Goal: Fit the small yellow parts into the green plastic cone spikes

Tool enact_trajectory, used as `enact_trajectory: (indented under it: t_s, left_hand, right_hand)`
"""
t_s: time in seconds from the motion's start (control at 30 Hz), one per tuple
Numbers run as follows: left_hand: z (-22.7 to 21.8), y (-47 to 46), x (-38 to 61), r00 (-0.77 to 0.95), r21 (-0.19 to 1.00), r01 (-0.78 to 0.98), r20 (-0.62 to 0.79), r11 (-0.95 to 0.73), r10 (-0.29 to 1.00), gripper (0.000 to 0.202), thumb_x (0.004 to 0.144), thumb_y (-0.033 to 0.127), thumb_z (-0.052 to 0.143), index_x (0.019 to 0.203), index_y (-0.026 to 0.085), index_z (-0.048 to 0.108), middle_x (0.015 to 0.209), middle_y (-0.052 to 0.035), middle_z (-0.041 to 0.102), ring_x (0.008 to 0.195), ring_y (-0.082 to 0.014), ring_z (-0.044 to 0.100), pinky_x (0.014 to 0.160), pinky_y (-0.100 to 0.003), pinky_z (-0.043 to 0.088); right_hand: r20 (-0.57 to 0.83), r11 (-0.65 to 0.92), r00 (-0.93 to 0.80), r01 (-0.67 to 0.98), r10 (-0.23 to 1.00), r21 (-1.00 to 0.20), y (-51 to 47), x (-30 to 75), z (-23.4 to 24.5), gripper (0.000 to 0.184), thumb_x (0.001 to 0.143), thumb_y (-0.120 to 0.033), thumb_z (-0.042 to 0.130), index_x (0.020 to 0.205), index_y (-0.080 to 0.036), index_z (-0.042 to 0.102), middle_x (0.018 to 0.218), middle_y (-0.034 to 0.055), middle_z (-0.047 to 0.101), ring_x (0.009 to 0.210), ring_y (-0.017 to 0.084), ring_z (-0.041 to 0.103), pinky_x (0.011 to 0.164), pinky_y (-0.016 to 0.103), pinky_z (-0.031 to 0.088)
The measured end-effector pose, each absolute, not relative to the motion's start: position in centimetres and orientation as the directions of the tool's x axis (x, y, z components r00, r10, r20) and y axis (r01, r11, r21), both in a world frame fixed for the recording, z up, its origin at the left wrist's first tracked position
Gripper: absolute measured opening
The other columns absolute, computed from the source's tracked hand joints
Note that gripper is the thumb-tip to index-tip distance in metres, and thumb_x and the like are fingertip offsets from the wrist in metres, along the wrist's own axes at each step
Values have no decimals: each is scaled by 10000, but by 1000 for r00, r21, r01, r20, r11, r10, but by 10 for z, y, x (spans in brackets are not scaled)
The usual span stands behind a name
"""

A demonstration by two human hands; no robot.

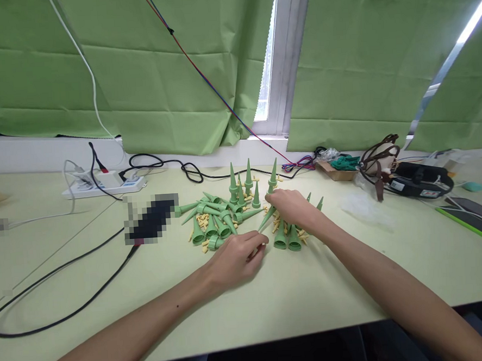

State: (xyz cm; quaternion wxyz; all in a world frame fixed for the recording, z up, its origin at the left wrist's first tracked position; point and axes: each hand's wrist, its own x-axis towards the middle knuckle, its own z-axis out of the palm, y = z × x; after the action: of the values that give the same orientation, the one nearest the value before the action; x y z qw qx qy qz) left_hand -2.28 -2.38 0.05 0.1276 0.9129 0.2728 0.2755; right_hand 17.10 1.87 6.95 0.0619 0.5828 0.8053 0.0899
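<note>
A heap of green plastic cone spikes (222, 211) and small beige pieces (203, 222) lies in the middle of the pale green table (273, 304). My left hand (235, 257) rests on the table just in front of the heap, fingers curled in a pinch near the tip of a green cone (266, 218); what it grips is too small to name. My right hand (294, 209) lies over the right part of the heap, fingers bent down around that same cone's upper part. A few cones (248, 175) stand upright behind.
A white power strip (102, 184) and black cables (68, 300) lie to the left, with a blurred dark object (151, 218). At the right are a black strap bundle (420, 179), a cardboard tray (338, 169) and clear plastic (365, 208). Green curtains hang behind.
</note>
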Motion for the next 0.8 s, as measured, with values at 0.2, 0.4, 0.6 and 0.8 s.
enact_trajectory:
  t_s: [0.2,0.4,0.6,0.8]
  left_hand:
    - [5,-21,-21,451,596,481,461,-643,764,164,926,247,495,942,181,643,747,-12,651,605,-121,553,578,-239,424]
    - [16,-15,-21,151,873,358,296,-331,943,343,923,499,518,1014,187,628,631,11,624,453,-122,535,475,-246,431]
    - [15,-11,-22,158,906,310,252,-290,955,344,884,523,576,942,186,607,510,33,569,436,-139,547,440,-233,412]
    - [13,-11,-20,146,867,365,306,-339,941,315,904,476,548,875,168,607,531,16,588,446,-139,563,462,-248,436]
  right_hand:
    - [252,365,-320,917,913,-162,7,168,58,146,897,-211,597,1040,-182,587,930,73,672,832,210,627,601,259,361]
    - [319,455,-337,767,886,-453,2,159,50,205,906,-311,624,1045,-162,601,792,30,662,733,166,599,634,256,398]
    - [240,586,-545,655,804,-478,-2,157,47,115,893,-259,632,975,-178,624,827,29,679,756,163,614,653,255,419]
    - [97,463,-454,850,886,-251,18,175,45,166,940,-156,531,1083,-170,615,1028,93,692,956,202,636,740,260,421]
